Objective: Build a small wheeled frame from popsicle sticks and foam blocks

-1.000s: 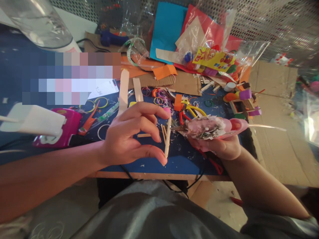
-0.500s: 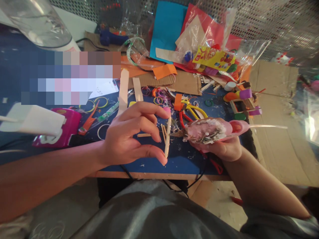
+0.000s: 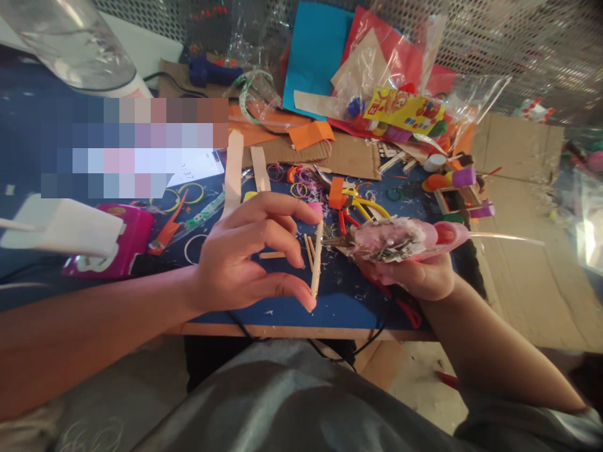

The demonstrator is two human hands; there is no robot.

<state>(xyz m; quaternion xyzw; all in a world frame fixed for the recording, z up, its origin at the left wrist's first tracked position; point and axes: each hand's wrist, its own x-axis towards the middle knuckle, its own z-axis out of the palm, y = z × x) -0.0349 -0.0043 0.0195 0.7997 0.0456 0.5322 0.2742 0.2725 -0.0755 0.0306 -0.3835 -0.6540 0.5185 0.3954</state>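
Observation:
My left hand (image 3: 249,257) pinches a short wooden stick (image 3: 317,263) by its two ends, between the thumb and a fingertip, above the blue table. My right hand (image 3: 419,275) grips a pink hot glue gun (image 3: 393,242) crusted with dried glue; a clear glue stick (image 3: 509,238) pokes out of its back. The gun's nozzle points left and meets, or nearly meets, the upper middle of the stick's edge. Several thin wooden sticks (image 3: 309,251) lie on the table just behind. Pliers with yellow handles (image 3: 370,207) rest beyond the gun.
Left are a white plug adapter (image 3: 66,226), a magenta box (image 3: 136,238), a lit phone (image 3: 198,166) and a large bottle (image 3: 85,47). Farther back lie flat craft sticks (image 3: 234,169), coloured paper (image 3: 315,56) and a plastic bag with a yellow label (image 3: 405,112). Cardboard (image 3: 527,251) covers the right side.
The glue gun's nozzle slid a little down along the stick, then back up to about where it was. My left hand and the stick stayed still.

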